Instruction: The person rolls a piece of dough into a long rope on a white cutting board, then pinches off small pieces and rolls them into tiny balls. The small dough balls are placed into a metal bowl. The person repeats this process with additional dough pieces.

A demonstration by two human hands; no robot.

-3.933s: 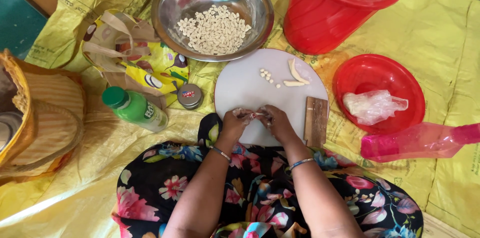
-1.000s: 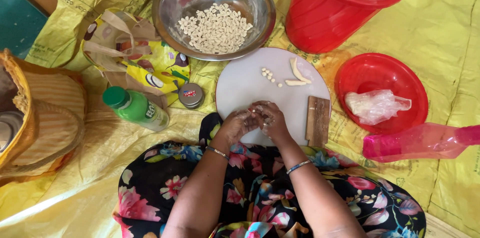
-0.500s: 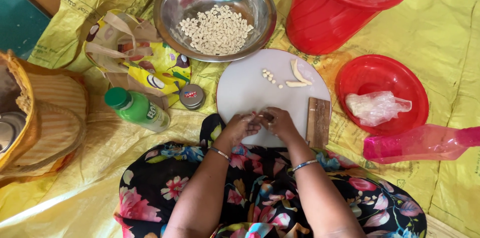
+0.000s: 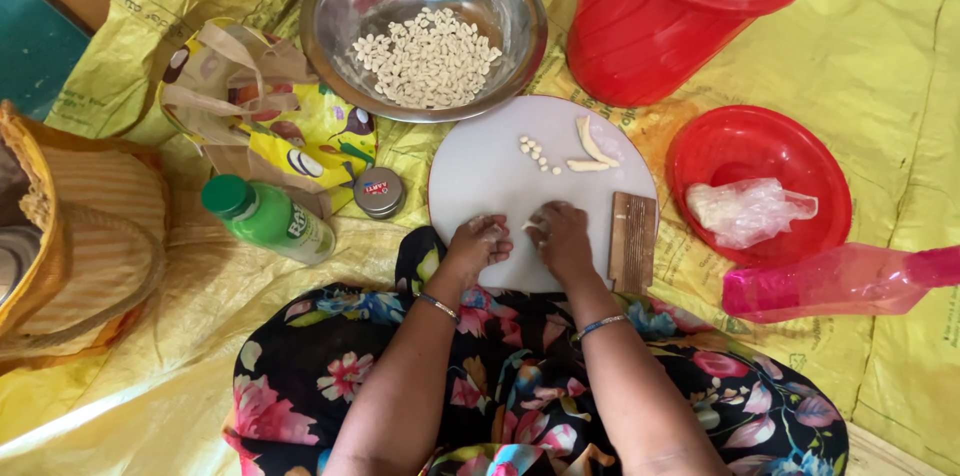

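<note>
Yellow woven plastic sheet (image 4: pixel 880 66) covers the floor; teal floor and wood show at upper left. Head view: steel bowl (image 4: pixel 424 24) of pale peeled pieces at top, red bucket (image 4: pixel 680 11) right of it, red basin (image 4: pixel 758 184) with a clear plastic bag, pink bottle (image 4: pixel 840 281) lying flat, green bottle (image 4: pixel 268 220), small round tin (image 4: pixel 378 192), woven basket (image 4: pixel 70 236) far left. Round white board (image 4: pixel 500 171) sits central, ridged wooden block (image 4: pixel 633 241) on its right edge. Left hand (image 4: pixel 480 244) and right hand (image 4: pixel 557 234) rest on the board's near edge, fingers curled, pinching small pale bits (image 4: pixel 535 222); exact grip I cannot tell. Versus earlier: hands have separated slightly and dropped onto the board. Nothing blocks them.
</note>
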